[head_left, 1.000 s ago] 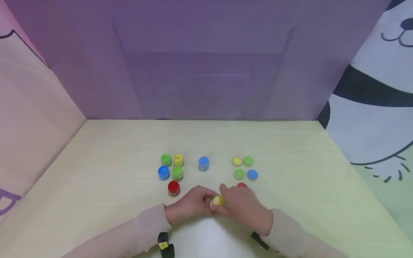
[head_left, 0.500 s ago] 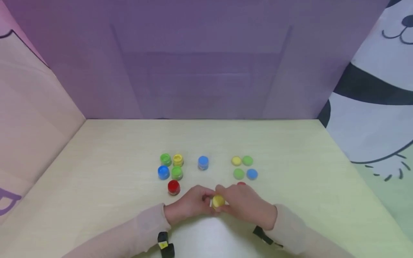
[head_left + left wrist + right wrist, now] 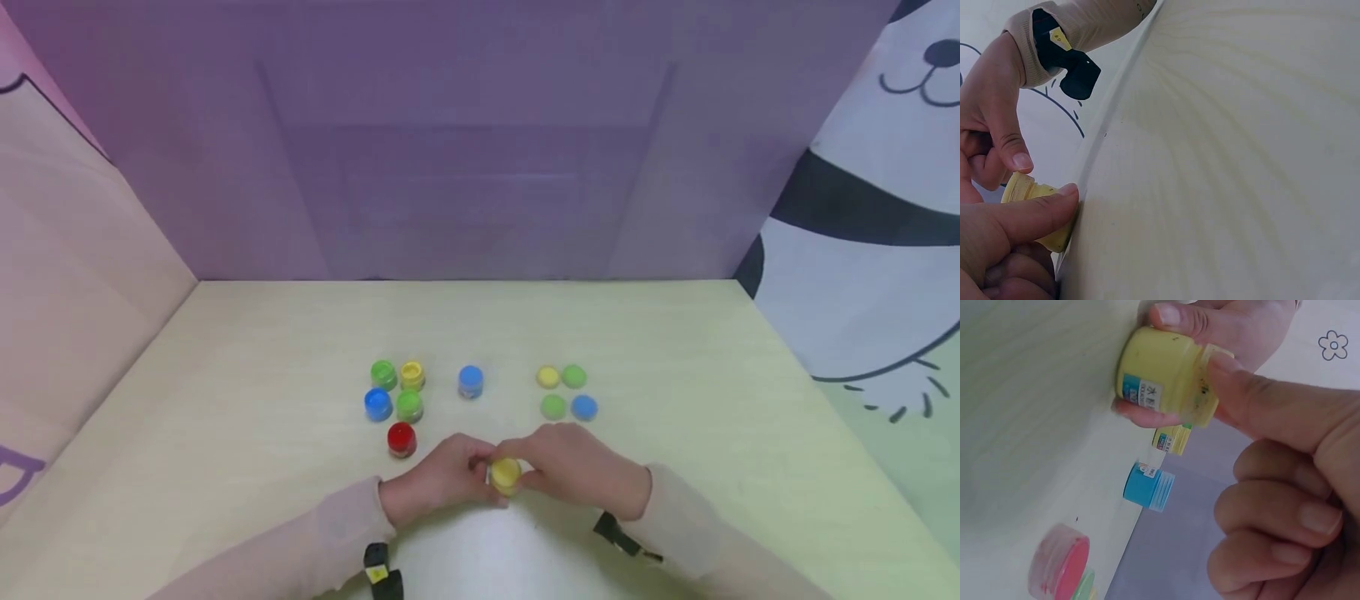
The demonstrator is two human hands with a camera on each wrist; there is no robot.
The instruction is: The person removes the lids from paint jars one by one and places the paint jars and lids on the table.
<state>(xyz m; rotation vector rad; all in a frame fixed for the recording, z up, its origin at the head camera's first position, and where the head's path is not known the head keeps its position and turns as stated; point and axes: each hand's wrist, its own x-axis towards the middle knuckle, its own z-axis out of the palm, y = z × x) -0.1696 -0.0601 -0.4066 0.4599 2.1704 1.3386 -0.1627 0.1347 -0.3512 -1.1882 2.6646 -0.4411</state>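
Note:
A small yellow paint jar [image 3: 506,477] stands on the table between the hands, its yellow lid [image 3: 1209,387] on top. My left hand [image 3: 450,473] holds the jar's body, thumb on one side and fingers on the other, as the right wrist view shows. My right hand [image 3: 573,468] pinches the lid between thumb and index finger, its other fingers curled into the palm. A printed label shows on the jar's side in the right wrist view. In the left wrist view, the left thumb [image 3: 1047,214] covers part of the jar.
Left of centre stand several open paint jars, among them a red jar [image 3: 402,440] and a yellow one [image 3: 412,375]. A blue jar [image 3: 471,382] stands alone mid-table. Loose lids lie at right, including a blue lid [image 3: 584,407]; a red lid [image 3: 1063,562] shows in the right wrist view.
My right hand has turned around the lid and shifted slightly right, now covering the red lid in the head view. My left hand has kept its hold on the jar.

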